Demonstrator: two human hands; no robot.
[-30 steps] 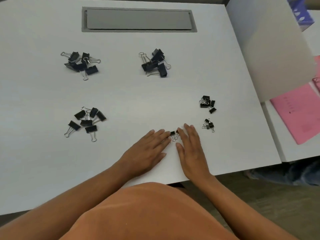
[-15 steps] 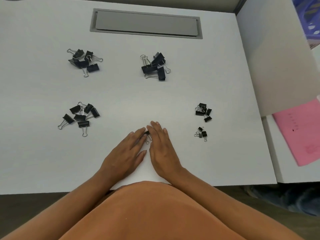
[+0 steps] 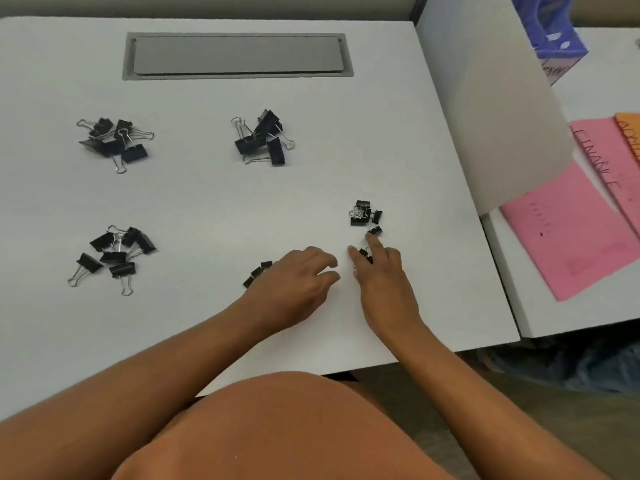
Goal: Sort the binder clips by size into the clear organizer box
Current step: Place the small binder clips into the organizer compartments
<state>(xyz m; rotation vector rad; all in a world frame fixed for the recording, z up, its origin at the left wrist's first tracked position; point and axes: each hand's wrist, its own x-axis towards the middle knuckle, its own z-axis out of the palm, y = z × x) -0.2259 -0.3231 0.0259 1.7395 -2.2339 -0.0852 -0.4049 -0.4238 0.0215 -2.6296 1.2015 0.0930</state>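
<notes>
My right hand (image 3: pixel 382 271) is covering some tiny binder clips (image 3: pixel 363 252), fingers spread straight. My left hand (image 3: pixel 294 278), loosely curled and empty, is hiding part of three small clips (image 3: pixel 257 273).

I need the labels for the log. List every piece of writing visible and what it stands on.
"FINANCE", handwritten, on the pink paper sheet.
Small dark marks lower on another pink sheet: too small to read.
Writing on the orange paper sheet: cut off, unreadable.
Print on the blue-purple box: blurred, unreadable.
The black metal binder clips show no text.
</notes>
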